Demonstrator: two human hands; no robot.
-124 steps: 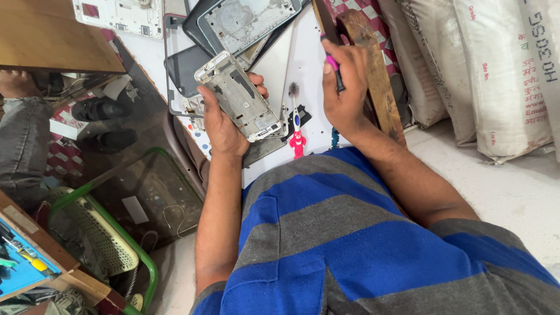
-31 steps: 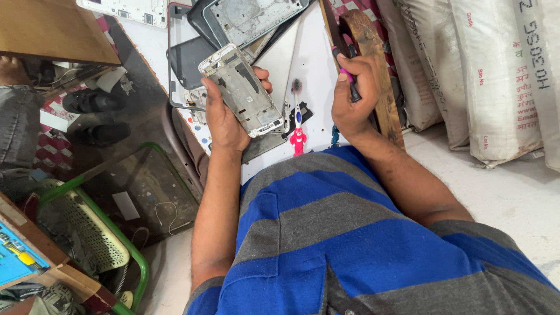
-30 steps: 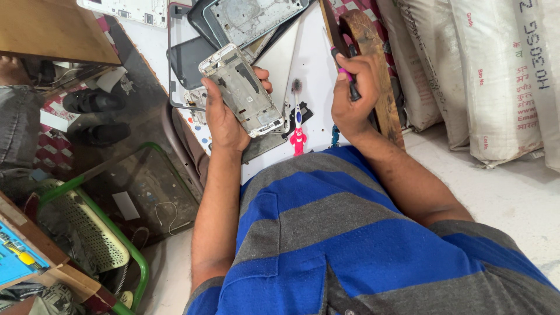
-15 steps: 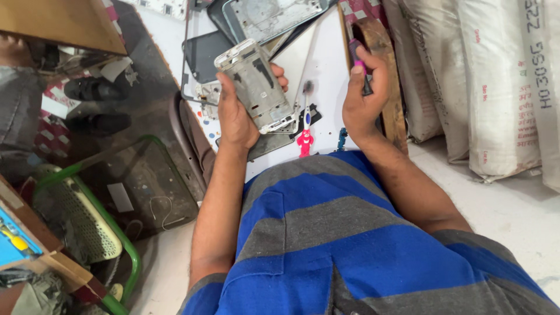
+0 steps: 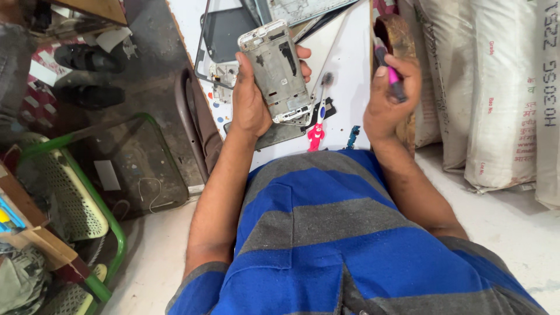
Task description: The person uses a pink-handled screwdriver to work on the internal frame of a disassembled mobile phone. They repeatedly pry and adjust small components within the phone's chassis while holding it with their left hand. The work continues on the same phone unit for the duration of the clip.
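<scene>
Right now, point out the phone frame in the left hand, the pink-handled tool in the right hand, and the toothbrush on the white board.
phone frame (image 5: 279, 73), head view, middle of its bare metal back.
pink-handled tool (image 5: 392, 74), head view, pink grip above the right fingers.
toothbrush (image 5: 322, 99), head view, on its handle beside the frame.

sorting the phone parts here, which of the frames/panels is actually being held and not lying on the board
The silver phone frame, gripped upright in the left hand. The dark screen panel and the grey panel lie flat on the white board.
</scene>
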